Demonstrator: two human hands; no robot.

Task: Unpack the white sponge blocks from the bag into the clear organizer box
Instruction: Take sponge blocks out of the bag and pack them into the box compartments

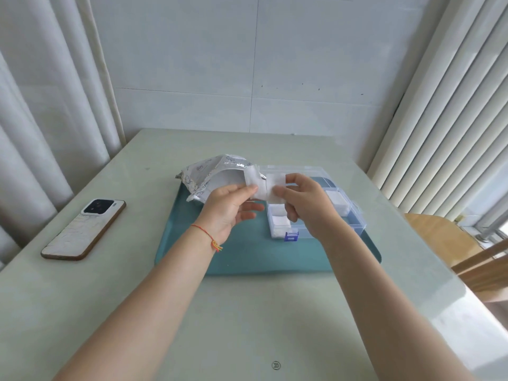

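Both my hands, left hand [231, 204] and right hand [303, 200], pinch white sponge blocks [268, 188] mid-frame, above organizer box [354, 215]; bag [209, 177] behind. Blocks possibly stuck together; pulling could drop one onto the tray [247, 259].

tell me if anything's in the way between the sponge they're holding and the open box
Nothing visible blocks it. Both hands, left and right, pinch the sponge just above the clear box, whose lid is open. The front left section already holds white sponge, and the bag lies off to the left.
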